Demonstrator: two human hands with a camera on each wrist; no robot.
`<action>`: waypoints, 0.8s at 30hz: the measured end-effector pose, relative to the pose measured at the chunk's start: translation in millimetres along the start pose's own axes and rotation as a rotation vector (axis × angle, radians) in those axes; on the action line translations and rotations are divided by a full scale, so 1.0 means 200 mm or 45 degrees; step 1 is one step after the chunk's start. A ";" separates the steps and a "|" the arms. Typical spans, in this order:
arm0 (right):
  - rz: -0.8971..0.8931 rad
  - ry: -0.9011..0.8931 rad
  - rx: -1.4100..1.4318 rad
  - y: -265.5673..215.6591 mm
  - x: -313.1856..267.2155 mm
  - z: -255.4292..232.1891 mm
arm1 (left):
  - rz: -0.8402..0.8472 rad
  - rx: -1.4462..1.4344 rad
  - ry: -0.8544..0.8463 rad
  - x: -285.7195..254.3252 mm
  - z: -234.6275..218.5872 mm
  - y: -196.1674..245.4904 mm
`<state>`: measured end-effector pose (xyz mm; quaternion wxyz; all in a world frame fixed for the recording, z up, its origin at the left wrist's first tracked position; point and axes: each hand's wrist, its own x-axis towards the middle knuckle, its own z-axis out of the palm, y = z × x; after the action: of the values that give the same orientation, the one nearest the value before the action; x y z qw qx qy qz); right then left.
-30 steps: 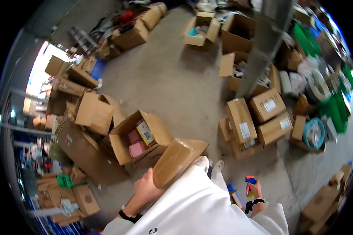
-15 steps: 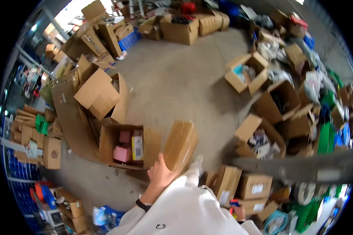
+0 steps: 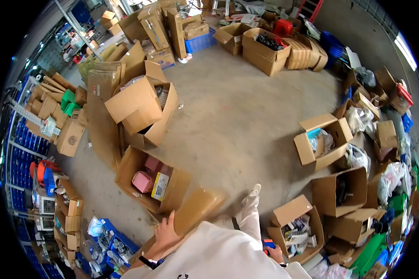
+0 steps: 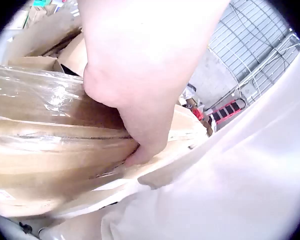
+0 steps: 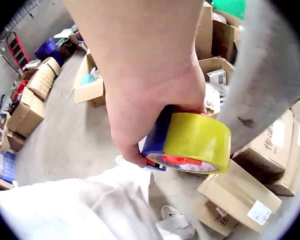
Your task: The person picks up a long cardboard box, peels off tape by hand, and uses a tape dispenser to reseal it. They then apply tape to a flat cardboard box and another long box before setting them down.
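Note:
My left hand [image 3: 165,237] grips a taped cardboard box [image 3: 198,207] at its near edge, against the white top. In the left wrist view, the thumb of that hand [image 4: 135,100] bends over the edge of the box [image 4: 40,150], whose clear tape shines; the other fingers are hidden. Low at my right side, my right hand [image 3: 277,253] holds a tape dispenser [image 3: 267,245]. The right wrist view shows its blue and red body and a yellow tape roll [image 5: 197,140] beneath the hand [image 5: 155,95]. Just beyond the carried box stands an open carton [image 3: 177,188] with pink containers [image 3: 143,182].
Open cartons [image 3: 295,228] and plastic bags line the right side. On the left lean flat cardboard [image 3: 102,111] and a flapped carton [image 3: 135,104]; blue bins [image 3: 118,237] lie nearer. Concrete floor [image 3: 233,121] stretches ahead. A grey post [image 5: 262,75] stands by stacked boxes [image 5: 240,197].
The head view has swung left, so the surroundings slide rightward. The left hand keeps its grip on the box, whose tilt in view has changed; the tape dispenser stays in the right hand.

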<state>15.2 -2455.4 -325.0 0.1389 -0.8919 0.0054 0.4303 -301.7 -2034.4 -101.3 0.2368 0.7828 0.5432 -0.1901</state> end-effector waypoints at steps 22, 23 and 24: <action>-0.196 0.045 -0.183 -1.50 1.95 -1.46 | -0.224 -0.218 0.573 1.32 -0.87 1.74; -0.226 0.082 -0.169 -1.67 2.00 -1.51 | -0.288 -0.255 0.588 1.40 -0.88 1.78; -0.251 -0.029 -0.099 -1.81 2.09 -1.59 | -0.342 -0.292 0.607 1.52 -0.90 1.86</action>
<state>568.3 -2142.3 -371.1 0.1460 -0.8878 -0.1005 0.4247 158.6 -1809.9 -63.1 0.1623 0.6946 0.7001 0.0320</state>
